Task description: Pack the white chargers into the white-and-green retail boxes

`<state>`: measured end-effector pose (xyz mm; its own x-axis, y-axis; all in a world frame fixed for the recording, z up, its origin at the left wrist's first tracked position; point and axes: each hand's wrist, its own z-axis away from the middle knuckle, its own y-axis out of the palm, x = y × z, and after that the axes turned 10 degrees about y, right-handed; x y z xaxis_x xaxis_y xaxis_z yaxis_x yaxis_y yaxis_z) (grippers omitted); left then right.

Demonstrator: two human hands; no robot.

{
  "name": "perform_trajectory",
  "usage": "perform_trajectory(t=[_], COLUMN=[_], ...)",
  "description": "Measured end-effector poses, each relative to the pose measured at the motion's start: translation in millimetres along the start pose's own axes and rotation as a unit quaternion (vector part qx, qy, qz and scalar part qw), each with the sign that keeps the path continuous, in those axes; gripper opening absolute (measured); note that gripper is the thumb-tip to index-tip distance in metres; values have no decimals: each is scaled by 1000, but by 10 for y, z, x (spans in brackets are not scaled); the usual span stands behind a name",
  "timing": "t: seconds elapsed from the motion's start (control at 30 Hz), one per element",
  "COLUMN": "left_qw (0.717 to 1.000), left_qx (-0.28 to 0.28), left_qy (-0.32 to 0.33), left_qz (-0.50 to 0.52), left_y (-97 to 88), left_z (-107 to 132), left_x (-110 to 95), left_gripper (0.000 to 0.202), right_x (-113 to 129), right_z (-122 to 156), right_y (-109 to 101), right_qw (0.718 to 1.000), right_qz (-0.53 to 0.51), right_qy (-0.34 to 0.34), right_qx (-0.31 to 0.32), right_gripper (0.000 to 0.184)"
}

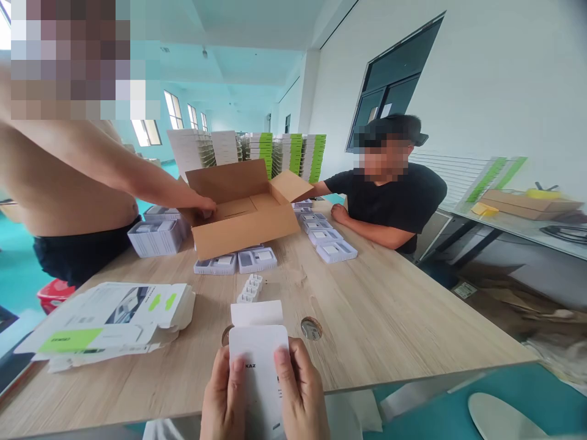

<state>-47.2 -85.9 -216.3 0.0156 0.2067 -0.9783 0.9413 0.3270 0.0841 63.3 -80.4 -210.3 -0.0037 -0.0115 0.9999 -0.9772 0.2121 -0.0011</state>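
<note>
Both my hands hold a white carton point(259, 351) near the table's front edge, its flap standing up at the far end. Dark print reading "KAZ" shows on its face. My left hand point(224, 391) grips the left edge and my right hand point(300, 391) the right edge, thumbs on top. What is inside the carton is hidden. Just beyond lies a row of small white pieces point(250, 288), too small to name. To the left rests a pile of flattened white and green printed cartons point(123, 318).
An open brown cardboard box point(245, 235) sits mid-table, a standing person's hand point(204, 205) at its left side. Plastic trays point(337, 251) line the right; stacked trays point(156, 238) stand left. A seated person point(389, 208) leans on the right edge. The table has a round hole point(312, 329).
</note>
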Motion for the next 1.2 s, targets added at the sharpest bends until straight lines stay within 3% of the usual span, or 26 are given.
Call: perform_trajectory(t=[0.17, 0.3, 0.4, 0.5, 0.67, 0.77, 0.87, 1.0, 1.13, 1.2], left_qw=[997, 988, 983, 984, 989, 989, 990, 990, 989, 988], left_qx=[-5, 61, 103, 101, 85, 88, 93, 102, 106, 110], left_qy=[-22, -76, -90, -82, -67, -73, -79, -75, -87, -88], left_qz=[-75, -122, -124, -120, -106, -93, -76, -68, -62, -61], left_y=[-116, -237, -280, -296, -325, -333, -324, -307, -319, -345], left_z=[218, 369, 443, 506, 587, 604, 608, 617, 635, 649], left_x=[130, 195, 222, 236, 232, 214, 179, 135, 132, 146], left_gripper=[53, 52, 53, 58, 61, 60, 61, 61, 64, 67], right_x=[-135, -283, -320, -245, -85, -122, -213, -222, -152, -147], right_z=[203, 322, 311, 195, -9, -36, -32, -55, -120, -156], right_y=[-79, -192, -269, -390, -604, -611, -552, -493, -515, -541], right_qw=[995, 983, 986, 987, 938, 924, 927, 934, 944, 947], right_qz=[28, 46, 50, 1, -95, -119, -147, -66, 27, 48], right_qy=[76, 142, 141, 152, 216, 207, 203, 196, 79, -8], right_qx=[50, 108, 71, 51, 255, 300, 279, 292, 319, 317], right_gripper=[54, 50, 57, 65, 70, 68, 65, 60, 31, 32])
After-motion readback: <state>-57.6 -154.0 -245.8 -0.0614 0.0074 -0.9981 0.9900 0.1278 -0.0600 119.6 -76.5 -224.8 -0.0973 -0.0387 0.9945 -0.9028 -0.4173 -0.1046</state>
